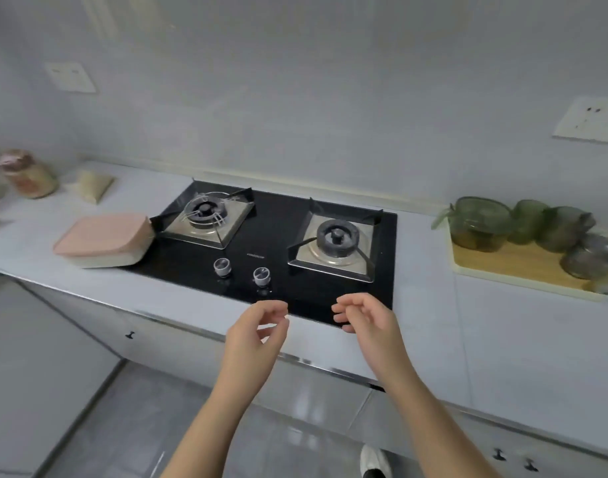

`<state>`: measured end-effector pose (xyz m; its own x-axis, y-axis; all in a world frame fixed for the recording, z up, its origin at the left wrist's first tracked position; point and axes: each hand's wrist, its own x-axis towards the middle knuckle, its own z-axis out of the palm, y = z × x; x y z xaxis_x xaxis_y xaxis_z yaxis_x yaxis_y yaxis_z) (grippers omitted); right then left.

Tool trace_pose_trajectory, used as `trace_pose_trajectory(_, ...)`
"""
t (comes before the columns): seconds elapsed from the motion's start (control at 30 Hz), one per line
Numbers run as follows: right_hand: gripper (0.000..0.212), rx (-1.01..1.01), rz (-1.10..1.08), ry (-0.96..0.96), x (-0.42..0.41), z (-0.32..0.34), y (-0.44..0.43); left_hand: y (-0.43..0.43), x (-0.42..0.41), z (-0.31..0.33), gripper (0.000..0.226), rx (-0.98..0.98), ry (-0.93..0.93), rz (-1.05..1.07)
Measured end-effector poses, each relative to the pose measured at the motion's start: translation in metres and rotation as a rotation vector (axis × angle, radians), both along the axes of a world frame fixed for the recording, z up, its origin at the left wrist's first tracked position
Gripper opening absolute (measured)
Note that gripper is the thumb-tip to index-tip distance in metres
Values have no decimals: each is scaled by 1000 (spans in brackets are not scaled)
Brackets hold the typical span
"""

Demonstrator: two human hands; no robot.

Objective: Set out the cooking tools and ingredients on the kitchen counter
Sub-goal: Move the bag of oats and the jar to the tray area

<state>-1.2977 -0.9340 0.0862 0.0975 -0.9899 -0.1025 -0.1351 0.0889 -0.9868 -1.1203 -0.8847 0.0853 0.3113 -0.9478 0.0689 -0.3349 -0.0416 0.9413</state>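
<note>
Stove (275, 222) near left hand (250, 336), right hand (371, 322)

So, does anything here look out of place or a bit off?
Mildly. The pink-lidded box sits askew, its right corner lapping onto the black hob, close beside the left burner. The wall plate on the right carries dark specks. Nothing looks spilled or broken.
</note>
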Motion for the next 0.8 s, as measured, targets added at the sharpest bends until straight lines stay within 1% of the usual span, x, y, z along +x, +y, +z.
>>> trace_pose_trajectory(0.1,24,-13,141,17,74,12,20,33,68,13,23,-34,12,136)
trace_pose_trajectory(0.2,23,-40,244,19,132,24,21,47,117,23,24,-76,1,225)
trace_pose_trajectory(0.4,23,-52,378,19,241,25,10,56,207,22,24,-96,19,391)
trace_pose_trajectory(0.6,24,-52,423,15,355,2,-35,27,319,-1,25,-65,45,479)
trace_pose_trajectory(0.8,22,-57,517,-28,492,11,-99,-15,449,-5,22,-21,70,602)
